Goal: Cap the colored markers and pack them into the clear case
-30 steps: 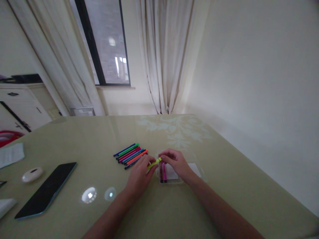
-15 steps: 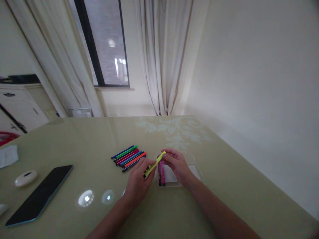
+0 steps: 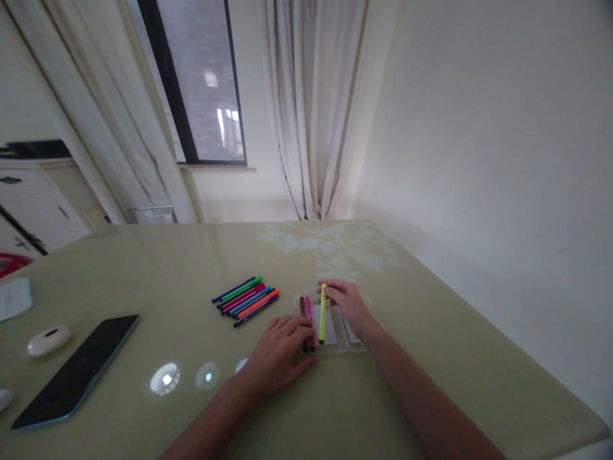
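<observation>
My right hand [image 3: 347, 305] pinches the capped end of a yellow marker [image 3: 322, 319], which points down toward me over a clear plastic case [image 3: 338, 348]. Inside the case, a dark red marker [image 3: 302, 308] and a pink marker [image 3: 309, 313] lie side by side at the left. My left hand [image 3: 281, 348] rests with fingers stretched out at the case's left edge, its fingertips over the lower part of those two markers. To the left, several markers lie in a slanted row on the table, among them a green marker [image 3: 243, 291] and an orange marker [image 3: 258, 305].
A dark tablet [image 3: 76, 370] lies at the left of the table [image 3: 182, 268], with a white oval object [image 3: 48, 341] beside it. A white paper or cloth [image 3: 15, 300] is at the far left edge. The wall [image 3: 479, 179] borders the table's right side.
My left hand has let go of the yellow marker and come down at the case's left edge. My right hand has brought the marker over the case and turned it nearly lengthwise.
</observation>
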Available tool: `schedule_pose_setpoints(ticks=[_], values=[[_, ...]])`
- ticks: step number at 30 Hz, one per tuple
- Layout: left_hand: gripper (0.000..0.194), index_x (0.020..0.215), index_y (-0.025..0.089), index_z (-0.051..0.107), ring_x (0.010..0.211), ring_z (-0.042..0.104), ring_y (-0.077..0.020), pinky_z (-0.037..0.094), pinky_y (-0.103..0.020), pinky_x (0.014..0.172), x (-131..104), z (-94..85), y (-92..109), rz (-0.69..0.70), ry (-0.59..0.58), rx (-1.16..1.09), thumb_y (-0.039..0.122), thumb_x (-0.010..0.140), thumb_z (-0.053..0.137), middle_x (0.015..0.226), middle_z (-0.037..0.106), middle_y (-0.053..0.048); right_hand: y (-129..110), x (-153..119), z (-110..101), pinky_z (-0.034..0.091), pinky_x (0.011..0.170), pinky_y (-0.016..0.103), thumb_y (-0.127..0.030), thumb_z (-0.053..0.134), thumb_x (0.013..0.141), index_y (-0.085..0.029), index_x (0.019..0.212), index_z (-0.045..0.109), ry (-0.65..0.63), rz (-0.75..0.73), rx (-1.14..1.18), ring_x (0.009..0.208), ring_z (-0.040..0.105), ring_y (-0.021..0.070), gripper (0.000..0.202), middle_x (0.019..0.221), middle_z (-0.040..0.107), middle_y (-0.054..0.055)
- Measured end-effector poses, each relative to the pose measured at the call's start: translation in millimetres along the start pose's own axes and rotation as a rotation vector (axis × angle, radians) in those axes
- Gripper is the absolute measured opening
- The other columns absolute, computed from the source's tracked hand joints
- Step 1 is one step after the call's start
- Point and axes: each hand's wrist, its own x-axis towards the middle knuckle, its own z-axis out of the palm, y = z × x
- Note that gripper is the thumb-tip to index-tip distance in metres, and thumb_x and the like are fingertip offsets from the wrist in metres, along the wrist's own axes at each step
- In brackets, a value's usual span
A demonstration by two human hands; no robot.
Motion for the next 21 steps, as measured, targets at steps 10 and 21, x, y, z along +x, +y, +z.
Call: schedule_pose_setpoints(ticks=[10,21], values=[[0.043,0.131,0.027,0.057,0.119,0.057,-0.0269,0.043,-0.045,0.102,3,-0.3,1,-0.007,-0.026,0.035,0.030,0.091,0.071,0.131,0.065,-0.005,12,1,4,0.057,0.082,0.038,-0.035,0.066,0.083,-0.019,0.106,0.080,-0.088,-0.187,-0.344,0.087,0.073,0.0237,0.031,0.098,0.080,0.009],[0.044,0.137,0.031,0.059,0.124,0.053,-0.0283,0.043,-0.047,0.105,2,-0.3,6,-0.007,-0.044,0.035,0.027,0.094,0.065,0.136,0.060,-0.007,8,-6,5,0.052,0.075,0.029,-0.020,0.071,0.086,-0.018,0.091,0.079,-0.115,-0.340,-0.658,0.081,0.069,0.0187,0.009,0.091,0.075,0.007]])
